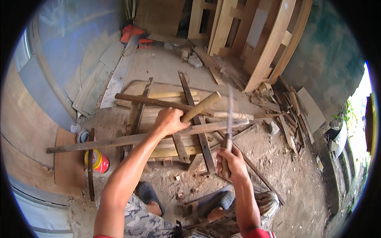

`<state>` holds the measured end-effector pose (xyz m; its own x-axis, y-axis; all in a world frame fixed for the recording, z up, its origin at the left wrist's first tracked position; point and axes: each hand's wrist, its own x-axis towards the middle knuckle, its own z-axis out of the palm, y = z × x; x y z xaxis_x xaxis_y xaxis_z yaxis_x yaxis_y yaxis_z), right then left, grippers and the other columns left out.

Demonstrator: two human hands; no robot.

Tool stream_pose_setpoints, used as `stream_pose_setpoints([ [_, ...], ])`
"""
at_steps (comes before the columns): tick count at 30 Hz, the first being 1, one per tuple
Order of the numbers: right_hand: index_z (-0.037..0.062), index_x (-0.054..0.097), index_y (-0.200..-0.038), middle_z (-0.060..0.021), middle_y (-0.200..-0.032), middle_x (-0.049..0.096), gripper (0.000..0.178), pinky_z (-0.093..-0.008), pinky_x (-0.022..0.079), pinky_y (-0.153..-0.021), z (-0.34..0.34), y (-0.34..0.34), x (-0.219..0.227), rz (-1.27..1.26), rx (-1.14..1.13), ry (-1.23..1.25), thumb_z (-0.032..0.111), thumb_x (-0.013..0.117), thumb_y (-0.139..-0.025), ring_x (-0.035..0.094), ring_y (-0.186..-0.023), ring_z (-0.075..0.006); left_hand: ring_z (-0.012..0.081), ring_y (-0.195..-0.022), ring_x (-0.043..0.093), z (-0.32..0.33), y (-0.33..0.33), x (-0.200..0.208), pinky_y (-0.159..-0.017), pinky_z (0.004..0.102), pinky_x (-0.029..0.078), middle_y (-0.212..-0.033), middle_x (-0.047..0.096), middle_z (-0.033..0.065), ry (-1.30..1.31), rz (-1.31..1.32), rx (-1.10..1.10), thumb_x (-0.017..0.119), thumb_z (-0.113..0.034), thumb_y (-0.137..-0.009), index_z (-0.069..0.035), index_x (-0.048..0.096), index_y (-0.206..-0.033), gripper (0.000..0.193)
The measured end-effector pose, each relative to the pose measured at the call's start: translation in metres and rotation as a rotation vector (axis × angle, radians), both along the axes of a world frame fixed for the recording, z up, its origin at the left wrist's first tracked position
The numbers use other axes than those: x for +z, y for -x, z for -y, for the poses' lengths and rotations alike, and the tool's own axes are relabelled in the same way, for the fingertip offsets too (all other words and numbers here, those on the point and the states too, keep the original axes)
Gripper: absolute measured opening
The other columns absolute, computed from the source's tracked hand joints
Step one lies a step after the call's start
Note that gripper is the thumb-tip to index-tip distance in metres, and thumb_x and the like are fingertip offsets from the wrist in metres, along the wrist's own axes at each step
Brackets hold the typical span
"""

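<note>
My left hand [170,119] is closed around a short, thick wooden stick [204,105], which slants up to the right above a stack of boards. In my right hand [234,162] is the wooden handle of a long-bladed knife [229,107]. Its narrow blade points up and away, smeared by motion, and stands to the right of the stick, apart from it. Beneath my left hand, a long grey wooden bar [107,143] crosses the stack from left to right. Another dark wooden bar [151,100] lies just beyond it.
Left of the stack stand a red and yellow can [97,160] and a grey bucket [83,136]. Scrap wood [293,115] is piled at the right wall. Tall wooden frames [274,43] lean at the back. Chips litter the dirt floor around my sandals [149,194].
</note>
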<state>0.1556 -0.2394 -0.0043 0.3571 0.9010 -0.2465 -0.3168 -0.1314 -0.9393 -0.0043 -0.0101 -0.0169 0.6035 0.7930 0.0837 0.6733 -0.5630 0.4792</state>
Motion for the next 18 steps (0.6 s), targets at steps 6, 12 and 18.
stream_pose_setpoints([
  [6,0.0036,0.053,-0.1,-0.0028,-0.067,0.055,0.019,-0.0261,0.044,-0.039,-0.011,0.003,0.002,-0.035,-0.08,0.018,0.013,0.065,-0.088,0.051,-0.045,-0.0128,0.0184,-0.05,0.063,-0.002,-0.002,0.0,-0.053,0.0358,0.052,-0.062,0.069,0.0074,-0.142,0.019,-0.055,0.081,-0.037,-0.072,-0.009,0.075,-0.082,0.03],
  [12,0.0028,0.049,-0.096,-0.0052,-0.071,0.055,0.018,-0.0288,0.046,-0.042,-0.002,-0.002,0.001,0.028,-0.168,0.015,0.01,0.064,-0.088,0.053,-0.048,-0.0141,0.0184,-0.05,0.063,0.0,0.002,0.003,-0.052,0.036,0.051,-0.061,0.068,0.0068,-0.196,0.038,-0.067,0.081,-0.039,-0.071,-0.01,0.076,-0.084,0.033],
  [18,-0.0007,0.048,-0.105,-0.0051,-0.074,0.056,0.027,-0.028,0.048,-0.044,0.0,0.005,0.006,0.254,0.191,0.085,0.017,0.063,-0.09,0.055,-0.05,-0.0139,0.018,-0.051,0.063,-0.004,0.002,0.005,-0.052,0.0347,0.051,-0.061,0.068,0.0073,-0.098,0.032,-0.045,0.081,-0.039,-0.07,-0.009,0.076,-0.083,0.033],
])
